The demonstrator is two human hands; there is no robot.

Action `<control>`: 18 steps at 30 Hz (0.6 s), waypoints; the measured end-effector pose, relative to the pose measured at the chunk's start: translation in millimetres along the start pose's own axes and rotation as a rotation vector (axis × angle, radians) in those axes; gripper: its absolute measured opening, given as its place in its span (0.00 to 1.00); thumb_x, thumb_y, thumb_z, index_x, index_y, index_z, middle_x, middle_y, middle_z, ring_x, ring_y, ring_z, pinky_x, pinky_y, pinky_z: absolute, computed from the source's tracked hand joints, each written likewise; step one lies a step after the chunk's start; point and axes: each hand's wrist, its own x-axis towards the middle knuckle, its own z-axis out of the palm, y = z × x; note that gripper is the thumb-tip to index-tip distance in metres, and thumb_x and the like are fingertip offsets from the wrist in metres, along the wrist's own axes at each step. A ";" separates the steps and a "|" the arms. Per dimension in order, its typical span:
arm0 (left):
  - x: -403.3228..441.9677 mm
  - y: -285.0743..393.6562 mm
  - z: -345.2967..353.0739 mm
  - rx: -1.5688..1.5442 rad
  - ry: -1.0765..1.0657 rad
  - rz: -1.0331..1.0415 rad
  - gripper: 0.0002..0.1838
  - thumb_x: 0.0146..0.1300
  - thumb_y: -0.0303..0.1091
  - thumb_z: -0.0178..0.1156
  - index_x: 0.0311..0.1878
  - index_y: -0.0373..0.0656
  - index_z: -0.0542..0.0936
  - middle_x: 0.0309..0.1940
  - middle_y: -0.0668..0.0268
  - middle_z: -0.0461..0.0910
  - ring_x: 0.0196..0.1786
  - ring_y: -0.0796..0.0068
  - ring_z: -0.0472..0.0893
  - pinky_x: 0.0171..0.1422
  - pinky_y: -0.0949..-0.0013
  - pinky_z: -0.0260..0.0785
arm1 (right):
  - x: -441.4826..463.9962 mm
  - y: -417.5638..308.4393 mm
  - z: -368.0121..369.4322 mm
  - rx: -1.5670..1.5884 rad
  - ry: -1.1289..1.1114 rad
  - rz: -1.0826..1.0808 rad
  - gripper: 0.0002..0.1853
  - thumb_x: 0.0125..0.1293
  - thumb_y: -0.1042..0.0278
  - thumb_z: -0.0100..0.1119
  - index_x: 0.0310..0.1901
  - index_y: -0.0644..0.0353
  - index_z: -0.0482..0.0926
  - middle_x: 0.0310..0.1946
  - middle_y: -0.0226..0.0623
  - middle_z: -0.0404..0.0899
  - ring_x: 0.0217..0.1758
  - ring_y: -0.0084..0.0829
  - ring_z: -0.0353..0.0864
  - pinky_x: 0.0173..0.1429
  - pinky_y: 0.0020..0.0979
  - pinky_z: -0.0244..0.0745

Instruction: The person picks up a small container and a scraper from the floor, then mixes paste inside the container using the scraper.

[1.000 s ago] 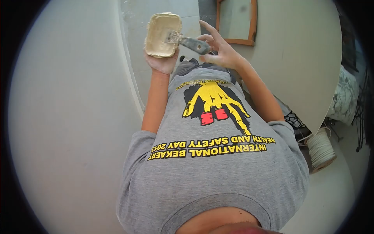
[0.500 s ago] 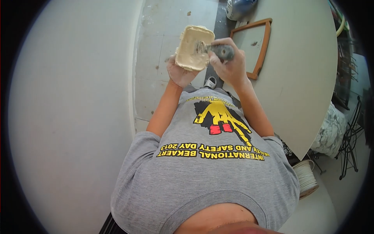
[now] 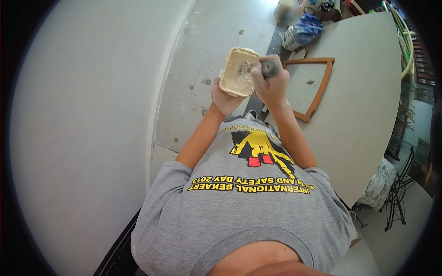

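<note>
As the left hand (image 3: 224, 101) grips the tub: it supports the underside and near end from about 7 o'clock; how far the fingers wrap beneath cannot be seen.
Tub: held up in front of the torso, towards 12 o'clock in the view, its opening facing the wearer and its rim (image 3: 235, 93) crusted.
Right hand (image 3: 275, 87): closed around the grey handle of the scraper (image 3: 270, 69), at the tub's 3 o'clock side.
Blade (image 3: 245, 69): inside the tub, towards its 2 o'clock side; whether it presses the wall cannot be told.
Paste (image 3: 240, 85): pale, coating the inside, down to the 6 o'clock end.
Good handling: a firm palm under the tub matters most, since a sideways push could twist it. Short, light strokes with the blade nearly flat to the wall should gather paste cleanly; a steep edge may catch or flick some over the rim.
Surroundings: a wooden frame (image 3: 326, 85) lies at 2 o'clock, apart from both hands; a pale wall (image 3: 83, 115) stands at 9 o'clock.
</note>
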 end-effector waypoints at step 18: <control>21.9 36.4 -26.3 0.029 -0.046 0.143 0.38 0.72 0.65 0.37 0.78 0.56 0.63 0.74 0.63 0.68 0.74 0.62 0.70 0.76 0.51 0.66 | 23.3 13.8 64.3 -0.011 0.001 0.018 0.05 0.67 0.73 0.63 0.38 0.63 0.76 0.20 0.41 0.79 0.20 0.32 0.83 0.28 0.31 0.76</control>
